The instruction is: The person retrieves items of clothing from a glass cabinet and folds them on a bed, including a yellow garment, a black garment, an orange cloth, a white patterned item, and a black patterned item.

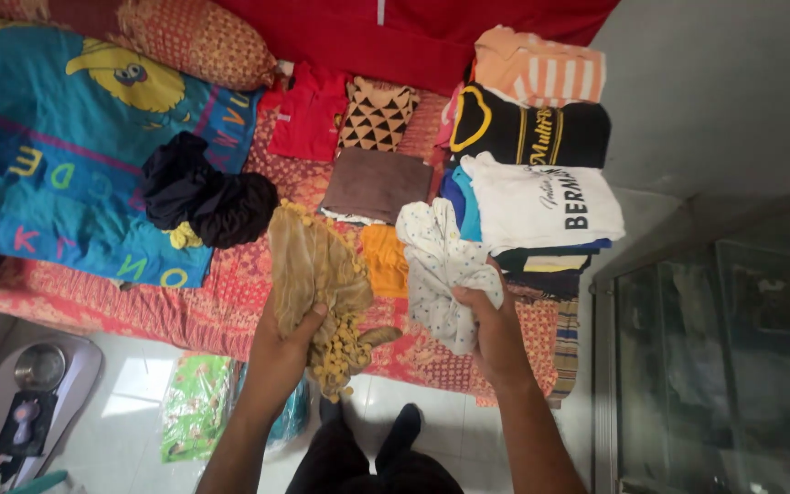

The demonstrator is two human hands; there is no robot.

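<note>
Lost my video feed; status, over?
Left hand grips tan beaded cloth. Right hand grips white dotted garment. Both over bed; folded clothes stack beyond.

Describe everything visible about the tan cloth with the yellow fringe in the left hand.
The tan cloth looks like thin, slightly sheer fabric, crumpled and bunched rather than folded. A trim of small yellow bobbles runs along its edge, bunched below the grip and showing again at the top. The left hand clutches it near its lower part and holds it up over the edge of the red patterned bedspread. Its upper end reaches toward the black garment; whether they touch is unclear.
</note>
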